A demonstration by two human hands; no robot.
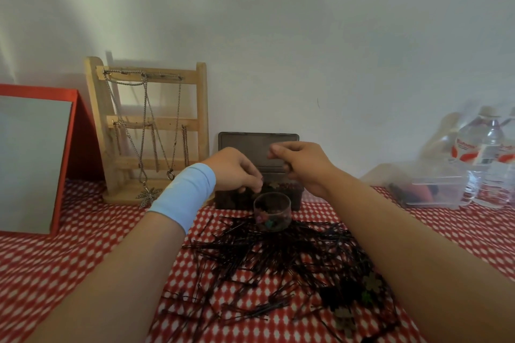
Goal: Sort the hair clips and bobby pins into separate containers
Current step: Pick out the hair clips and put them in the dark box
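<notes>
Both your hands hover over the dark box (230, 200), which sits at twelve o'clock from the little clear cup (287, 213). That spot makes sense, since the two containers touch, or nearly do, and a pick can go to either one.

Your left hand (237, 171) (the one with the pale blue wristband (185, 192)) points its curled fingers down at the box's rim. A small flower-shaped clip (274, 184) shows just past the fingertips. I cannot tell whether you pinch it or it lies in the box.

Your right hand (305, 167) is curled too, with thumb and fingers drawn close. Whether it holds anything is not visible.

The cup already has colourful clips in its bottom. The bobby pins (267, 256) lie in a wide black tangle at six o'clock from the cup. A few more hair clips (372, 282) are mixed in at about five o'clock, so most of the sorting looks to be ahead.

The tabletop (83, 245) wears a red-and-white patterned cloth, and thin pins may snag or hide on it. A plain pale wall (306, 36) stands behind.

- **Ten o'clock:** a wooden jewellery stand (202, 108) hung with chains.
- **Nine o'clock:** a red-framed board (33, 164).
- **Three o'clock:** a clear plastic tub (434, 192) and water bottles (485, 153).
</notes>
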